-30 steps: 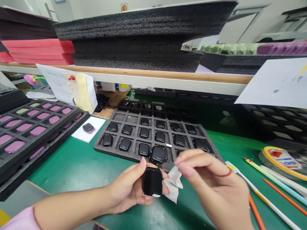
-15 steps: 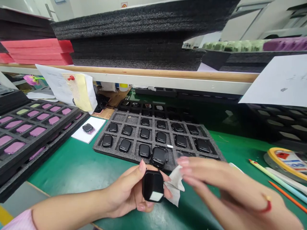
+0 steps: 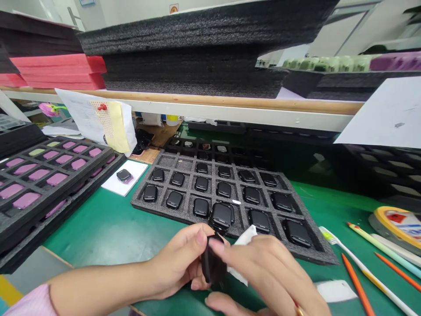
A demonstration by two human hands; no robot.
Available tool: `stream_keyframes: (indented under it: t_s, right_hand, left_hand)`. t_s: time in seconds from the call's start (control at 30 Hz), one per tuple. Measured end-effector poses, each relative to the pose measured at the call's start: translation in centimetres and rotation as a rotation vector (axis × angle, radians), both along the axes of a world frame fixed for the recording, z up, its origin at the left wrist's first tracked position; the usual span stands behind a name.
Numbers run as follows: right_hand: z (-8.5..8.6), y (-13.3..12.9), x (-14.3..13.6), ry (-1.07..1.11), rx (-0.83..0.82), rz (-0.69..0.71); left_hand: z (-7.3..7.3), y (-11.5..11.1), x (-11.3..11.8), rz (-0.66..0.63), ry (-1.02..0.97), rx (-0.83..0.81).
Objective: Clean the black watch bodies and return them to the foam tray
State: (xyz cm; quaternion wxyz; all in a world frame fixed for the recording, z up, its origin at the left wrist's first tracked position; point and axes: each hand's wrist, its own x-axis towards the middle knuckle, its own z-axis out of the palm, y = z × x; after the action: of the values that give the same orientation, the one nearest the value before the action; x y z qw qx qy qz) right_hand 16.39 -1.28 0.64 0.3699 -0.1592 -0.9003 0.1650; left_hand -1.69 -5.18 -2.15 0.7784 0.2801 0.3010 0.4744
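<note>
In my left hand (image 3: 184, 259) is a black smartwatch body (image 3: 212, 267), gripped by its edges with the thumb near the top and tilted on its side. My right hand (image 3: 269, 272) lies across it, index fingertip touching the upper part of the watch; its thumb is stretched out below, apart from the index. A crumpled white wipe (image 3: 246, 237) shows behind the right hand, and which fingers hold it is hidden. Just beyond, a black foam tray (image 3: 315, 254) carries several black watch bodies; one watch (image 3: 221, 216) rests on top of another at its near edge.
Left stand stacked foam trays (image 3: 98, 154) with purple pieces. A watch (image 3: 124, 175) lies on a white pad (image 3: 113, 186). To the right are a toothbrush (image 3: 362, 267), an orange stick (image 3: 357, 283), a white tag (image 3: 335, 291) and a tape roll (image 3: 378, 224). A shelf edge (image 3: 230, 105) crosses above.
My right hand has moved left and down onto the watch. The watch has turned from facing me to edge-on. The toothbrush and white tag have come into fuller view.
</note>
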Motion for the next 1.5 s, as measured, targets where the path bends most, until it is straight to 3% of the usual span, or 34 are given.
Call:
stream_keyframes:
  t_s: [0.1, 0.23, 0.43, 0.6, 0.67, 0.8, 0.87, 1.0, 1.1, 1.23, 1.37, 1.5]
  right_hand:
    - [-1.1, 0.2, -0.5, 0.016, -0.094, -0.036]
    - [-1.1, 0.1, -1.0, 0.092, -0.224, -0.001]
    - [-0.8, 0.4, -1.0, 0.081, -0.236, 0.017]
    - [-0.5, 0.9, -0.7, 0.030, -0.188, 0.034]
    - [-0.3, 1.9, -0.5, 0.053, -0.159, -0.043]
    - [-0.7, 4.3, 0.1, 0.063, -0.202, -0.323]
    - [-1.4, 5.0, 0.4, -0.008, -0.284, -0.372]
    - [-1.5, 5.3, 0.5, -0.216, -0.428, -0.324]
    - [0.3, 5.3, -0.6, -0.454, -0.390, -0.273]
    - [2.5, 5.5, -3.4, -0.828, -0.303, -0.307]
    - [2.8, 5.7, -5.1, -0.904, -0.264, -0.304]
    - [3.4, 7.4, -5.8, -0.857, -0.257, -0.300]
  left_hand:
    - [-0.2, 0.0, 0.2, -0.017, 0.061, 0.084]
    - [0.1, 0.0, 0.3, -0.003, 0.043, 0.001]
    - [0.7, -0.1, 0.1, -0.034, 0.009, -0.052]
    - [0.2, 0.1, 0.1, -0.026, 0.023, -0.071]
    - [0.0, 0.1, 0.1, -0.041, 0.084, -0.074]
    - [-0.2, -0.1, 0.4, -0.165, 0.273, 0.043]
    - [-0.3, -0.3, 0.7, -0.248, 0.360, 0.092]
    - [-1.1, -0.6, 0.9, -0.336, 0.510, 0.147]
    - [-2.1, -0.6, 0.8, -0.380, 0.595, 0.154]
    - [-2.6, -0.7, 0.6, -0.413, 0.671, 0.187]
    - [-2.9, -0.6, 0.7, -0.397, 0.729, 0.241]
    - [-4.7, 0.1, 1.1, -0.384, 0.780, 0.300]
